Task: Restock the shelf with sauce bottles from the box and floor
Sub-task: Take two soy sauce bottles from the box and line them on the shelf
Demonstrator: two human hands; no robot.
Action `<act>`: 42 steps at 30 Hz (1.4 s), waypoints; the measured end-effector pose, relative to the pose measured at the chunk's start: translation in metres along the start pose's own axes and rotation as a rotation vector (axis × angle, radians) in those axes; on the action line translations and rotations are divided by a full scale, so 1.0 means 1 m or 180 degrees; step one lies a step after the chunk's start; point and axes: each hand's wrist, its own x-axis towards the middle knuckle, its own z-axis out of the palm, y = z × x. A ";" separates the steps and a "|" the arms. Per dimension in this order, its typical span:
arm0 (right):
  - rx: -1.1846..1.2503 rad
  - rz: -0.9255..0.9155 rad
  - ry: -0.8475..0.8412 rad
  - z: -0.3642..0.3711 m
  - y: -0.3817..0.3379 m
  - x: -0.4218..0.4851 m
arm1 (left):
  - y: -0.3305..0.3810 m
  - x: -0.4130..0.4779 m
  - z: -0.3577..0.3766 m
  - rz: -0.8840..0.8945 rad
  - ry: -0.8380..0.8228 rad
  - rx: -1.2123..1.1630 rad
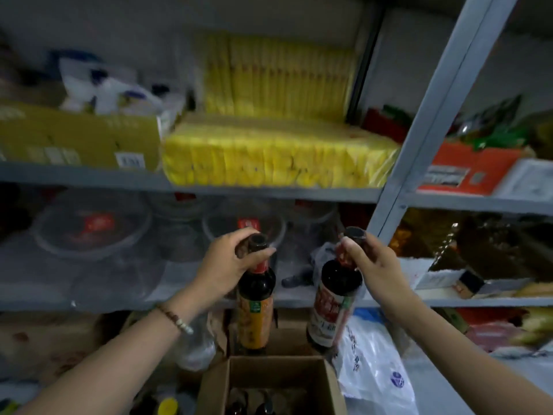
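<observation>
My left hand grips the neck of a dark sauce bottle with an orange label. My right hand grips the neck of a second dark bottle with a red and white label. Both bottles hang upright in front of the middle grey shelf, above an open cardboard box. Inside the box the tops of more dark bottles show at the bottom edge.
Clear plastic containers fill the middle shelf on the left. Yellow packets and a cardboard carton sit on the shelf above. A grey upright post stands on the right. A white plastic bag lies beside the box.
</observation>
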 end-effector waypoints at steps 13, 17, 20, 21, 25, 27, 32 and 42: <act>0.0881 -0.0956 0.0058 0.035 -0.428 0.050 | 0.358 0.083 -0.251 0.0981 0.1024 0.0185; 0.1072 -0.1193 -0.0072 0.061 -0.501 0.060 | 0.405 0.088 -0.318 0.1075 0.1426 0.0433; 0.1215 -0.1384 -0.0208 0.084 -0.536 0.068 | 0.432 0.088 -0.357 0.1130 0.1659 0.0695; 0.1277 -0.1434 -0.0275 0.092 -0.545 0.071 | 0.438 0.089 -0.367 0.1133 0.1709 0.0757; 0.1448 -0.1494 -0.0466 0.118 -0.576 0.091 | 0.453 0.096 -0.402 0.1115 0.1953 0.0933; 0.1466 -0.1534 -0.0550 0.131 -0.587 0.103 | 0.458 0.099 -0.415 0.1124 0.2136 0.0981; 0.1470 -0.1682 -0.0778 0.166 -0.608 0.134 | 0.454 0.113 -0.445 0.0985 0.2591 0.0919; 0.1481 -0.1949 -0.0702 0.269 -0.629 0.203 | 0.420 0.177 -0.543 0.1051 0.2932 0.1005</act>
